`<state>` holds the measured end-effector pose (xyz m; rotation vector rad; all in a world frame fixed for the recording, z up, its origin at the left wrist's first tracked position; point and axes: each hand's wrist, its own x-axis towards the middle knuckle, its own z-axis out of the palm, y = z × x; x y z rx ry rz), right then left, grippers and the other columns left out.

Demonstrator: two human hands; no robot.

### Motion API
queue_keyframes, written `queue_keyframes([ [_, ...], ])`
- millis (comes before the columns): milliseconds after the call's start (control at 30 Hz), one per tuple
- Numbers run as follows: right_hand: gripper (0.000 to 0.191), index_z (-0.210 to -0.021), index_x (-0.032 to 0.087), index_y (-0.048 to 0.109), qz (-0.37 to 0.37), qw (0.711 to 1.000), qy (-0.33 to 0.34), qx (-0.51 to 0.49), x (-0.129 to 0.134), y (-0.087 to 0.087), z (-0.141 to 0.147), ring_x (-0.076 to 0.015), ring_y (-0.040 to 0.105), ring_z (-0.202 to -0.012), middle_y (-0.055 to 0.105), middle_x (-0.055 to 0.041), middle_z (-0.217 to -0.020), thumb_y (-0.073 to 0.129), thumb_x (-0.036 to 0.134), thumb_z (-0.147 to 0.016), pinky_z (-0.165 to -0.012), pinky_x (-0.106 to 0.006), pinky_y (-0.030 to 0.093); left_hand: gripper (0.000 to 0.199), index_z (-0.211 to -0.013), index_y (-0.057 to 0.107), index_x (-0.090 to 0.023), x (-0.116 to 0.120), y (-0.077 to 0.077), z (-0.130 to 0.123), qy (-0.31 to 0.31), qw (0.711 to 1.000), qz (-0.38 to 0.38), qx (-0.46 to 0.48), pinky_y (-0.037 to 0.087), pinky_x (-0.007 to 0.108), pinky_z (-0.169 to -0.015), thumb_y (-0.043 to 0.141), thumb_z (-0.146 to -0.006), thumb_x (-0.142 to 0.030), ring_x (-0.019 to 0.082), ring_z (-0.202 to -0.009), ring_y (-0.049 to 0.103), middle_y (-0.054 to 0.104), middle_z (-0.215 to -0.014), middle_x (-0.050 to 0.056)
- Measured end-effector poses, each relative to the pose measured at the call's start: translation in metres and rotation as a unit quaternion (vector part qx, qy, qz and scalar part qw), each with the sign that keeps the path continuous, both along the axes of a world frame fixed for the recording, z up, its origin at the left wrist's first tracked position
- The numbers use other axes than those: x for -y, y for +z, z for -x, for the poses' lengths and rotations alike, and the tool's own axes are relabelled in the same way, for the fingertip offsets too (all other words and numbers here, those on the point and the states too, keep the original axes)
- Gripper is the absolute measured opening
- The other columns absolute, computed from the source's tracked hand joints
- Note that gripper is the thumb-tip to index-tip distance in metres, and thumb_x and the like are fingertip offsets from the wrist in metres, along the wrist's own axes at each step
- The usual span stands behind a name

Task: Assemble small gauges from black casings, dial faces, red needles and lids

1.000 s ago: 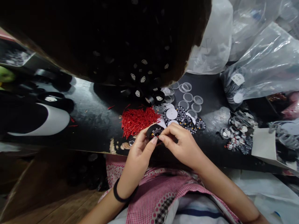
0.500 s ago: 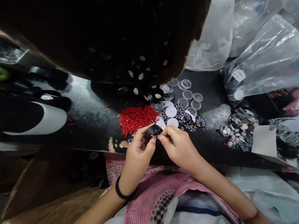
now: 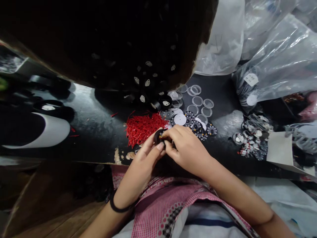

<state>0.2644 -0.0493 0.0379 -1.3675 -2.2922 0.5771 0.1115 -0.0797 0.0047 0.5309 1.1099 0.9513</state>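
My left hand (image 3: 148, 158) grips a round black case (image 3: 158, 135) from the left, its thumb at the near edge. A black dial with white and orange marks shows inside the case. The fingers of my right hand (image 3: 184, 147) are pinched together over the right side of the case, partly hiding it; what they hold, if anything, is hidden. Just beyond the case lies a heap of small red pieces (image 3: 141, 127). Black printed dials (image 3: 196, 125) and a white disc (image 3: 180, 119) are spread behind my right hand.
Clear rings (image 3: 197, 100) lie behind the dials. A large dark container (image 3: 195, 62) with black cases overhangs the back. Plastic bags (image 3: 279, 66), small mixed parts (image 3: 257, 134) and a white box (image 3: 279, 148) are at right. A white curved piece (image 3: 58, 130) stands at left.
My right fingers have moved over the case and cover more of it. My left wrist has shifted left and the case now faces up more.
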Motion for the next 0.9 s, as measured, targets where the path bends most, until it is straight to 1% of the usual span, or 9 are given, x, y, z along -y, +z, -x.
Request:
queue_keyframes([
  [100, 0.017, -0.093, 0.013, 0.063, -0.006, 0.998, 0.009, 0.066, -0.003, -0.001, 0.004, -0.0241, 0.059, -0.09, 0.066, -0.0096, -0.091, 0.046, 0.017, -0.094, -0.083, -0.036, 0.042, 0.036, -0.115, 0.072, -0.031, 0.001, 0.001, -0.003, 0.055, 0.997, 0.045, 0.0, 0.056, 0.019, -0.087, 0.075, -0.081, -0.041, 0.02, -0.121, 0.062, 0.068, -0.128, -0.001],
  [200, 0.015, -0.091, 0.014, 0.061, 0.017, 0.997, -0.006, 0.077, -0.005, -0.001, 0.006, -0.0212, 0.059, -0.085, 0.066, -0.0071, -0.087, 0.047, 0.017, -0.092, -0.082, -0.033, 0.042, 0.023, -0.099, 0.076, -0.027, 0.001, 0.0, -0.009, 0.092, 0.991, 0.082, 0.041, 0.059, 0.018, -0.078, 0.078, -0.079, -0.037, 0.018, -0.104, 0.069, 0.074, -0.11, 0.0],
  [367, 0.017, -0.095, 0.012, 0.061, 0.04, 0.993, -0.028, 0.106, -0.007, 0.002, 0.007, -0.0201, 0.059, -0.076, 0.067, -0.008, -0.085, 0.046, 0.015, -0.091, -0.069, -0.031, 0.041, 0.013, -0.089, 0.074, -0.023, -0.001, -0.004, -0.023, 0.074, 0.982, 0.099, 0.146, 0.06, 0.028, -0.085, 0.069, -0.087, -0.035, 0.016, -0.088, 0.071, 0.075, -0.095, 0.001],
  [467, 0.015, -0.093, 0.012, 0.062, 0.076, 0.993, -0.034, 0.089, -0.007, 0.004, 0.007, -0.0193, 0.059, -0.072, 0.067, -0.0076, -0.083, 0.048, 0.015, -0.089, -0.064, -0.031, 0.04, 0.013, -0.09, 0.073, -0.023, 0.0, -0.007, -0.028, 0.08, 0.982, 0.1, 0.141, 0.058, 0.027, -0.09, 0.07, -0.086, -0.036, 0.016, -0.095, 0.071, 0.076, -0.099, 0.0],
  [567, 0.01, -0.087, 0.016, 0.063, 0.142, 0.987, -0.067, 0.019, -0.009, 0.004, 0.001, -0.0155, 0.059, -0.068, 0.067, -0.0025, -0.078, 0.053, 0.017, -0.089, -0.062, -0.027, 0.04, 0.024, -0.103, 0.074, -0.027, 0.001, -0.008, -0.025, 0.073, 0.991, 0.074, 0.08, 0.057, 0.027, -0.093, 0.072, -0.084, -0.041, 0.021, -0.116, 0.065, 0.072, -0.121, 0.001],
  [633, 0.01, -0.086, 0.018, 0.065, 0.172, 0.983, -0.06, -0.029, -0.013, 0.001, -0.015, -0.0136, 0.06, -0.07, 0.068, -0.0003, -0.079, 0.056, 0.019, -0.089, -0.066, -0.025, 0.042, 0.034, -0.114, 0.072, -0.03, 0.001, -0.009, -0.019, 0.062, 0.995, 0.064, 0.047, 0.056, 0.026, -0.095, 0.075, -0.081, -0.041, 0.023, -0.125, 0.06, 0.067, -0.132, 0.0],
  [700, 0.013, -0.094, 0.018, 0.068, 0.159, 0.983, -0.083, -0.034, -0.02, -0.004, -0.04, -0.0154, 0.064, -0.082, 0.069, -0.0027, -0.091, 0.056, 0.02, -0.091, -0.076, -0.027, 0.047, 0.038, -0.118, 0.07, -0.031, 0.0, -0.01, -0.013, 0.061, 0.997, 0.048, 0.029, 0.055, 0.029, -0.098, 0.075, -0.082, -0.04, 0.024, -0.128, 0.057, 0.065, -0.135, 0.001],
  [800, 0.036, -0.125, 0.017, 0.063, 0.098, 0.972, -0.197, 0.078, -0.033, -0.014, -0.085, -0.0241, 0.063, -0.101, 0.061, -0.0123, -0.12, 0.054, 0.015, -0.09, -0.092, -0.04, 0.048, 0.037, -0.114, 0.071, -0.026, -0.002, -0.011, -0.011, 0.051, 0.998, 0.022, 0.019, 0.055, 0.039, -0.101, 0.072, -0.083, -0.044, 0.027, -0.127, 0.057, 0.068, -0.13, 0.006],
  [900, 0.045, -0.132, 0.016, 0.06, 0.113, 0.966, -0.186, 0.138, -0.042, -0.019, -0.115, -0.0269, 0.061, -0.109, 0.052, -0.015, -0.13, 0.056, 0.013, -0.087, -0.101, -0.045, 0.047, 0.038, -0.11, 0.072, -0.022, -0.001, -0.012, -0.017, 0.018, 0.998, 0.037, 0.036, 0.056, 0.046, -0.098, 0.074, -0.08, -0.046, 0.03, -0.121, 0.06, 0.069, -0.127, 0.009],
])
